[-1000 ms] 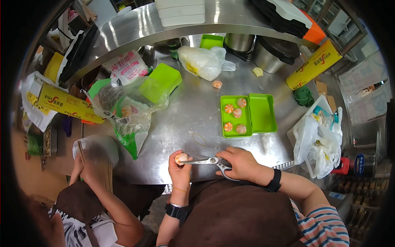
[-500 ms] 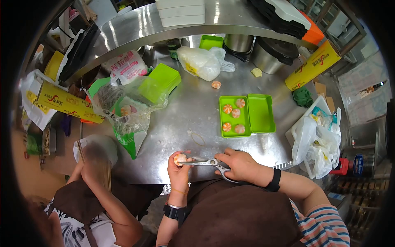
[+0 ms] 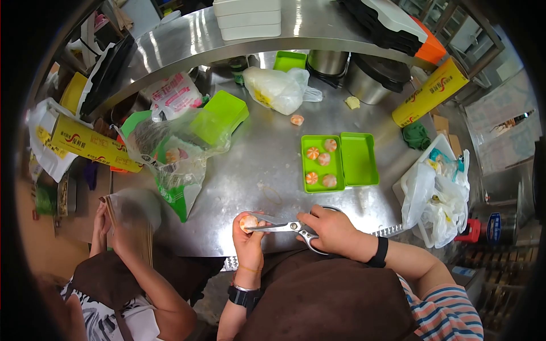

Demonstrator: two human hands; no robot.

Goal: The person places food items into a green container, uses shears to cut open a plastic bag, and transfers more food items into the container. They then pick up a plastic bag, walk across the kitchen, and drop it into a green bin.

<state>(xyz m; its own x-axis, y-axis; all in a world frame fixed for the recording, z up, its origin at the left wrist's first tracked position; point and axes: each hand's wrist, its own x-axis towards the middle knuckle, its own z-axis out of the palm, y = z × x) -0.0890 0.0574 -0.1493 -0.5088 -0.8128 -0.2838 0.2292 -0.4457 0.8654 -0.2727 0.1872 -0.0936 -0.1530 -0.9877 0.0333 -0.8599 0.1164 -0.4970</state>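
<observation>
Near the table's front edge, my left hand [image 3: 248, 244] pinches a small orange-and-white ball [image 3: 248, 223]. My right hand [image 3: 331, 228] is wrapped round the handles of metal scissors [image 3: 293, 226]. Their blades point left and look parted, the lower one touching or just in front of the ball. An open green box [image 3: 323, 186] lies farther back on the right, with several similar striped balls in its left half and nothing in its right half. One more ball [image 3: 297, 120] rests on the metal table [image 3: 244, 170] behind the box.
A clear and green plastic bag [image 3: 182, 187] and a green container [image 3: 224, 113] stand at left. White bags [image 3: 441, 199] fill a bin at right. Yellow film boxes [image 3: 430, 94] and steel pots [image 3: 369, 79] are farther back. A co-worker's arms [image 3: 133, 256] are at lower left.
The view has shifted slightly. The scissors and both hands stay at nearly the same place by the ball. The co-worker's hand at the left has moved up.
</observation>
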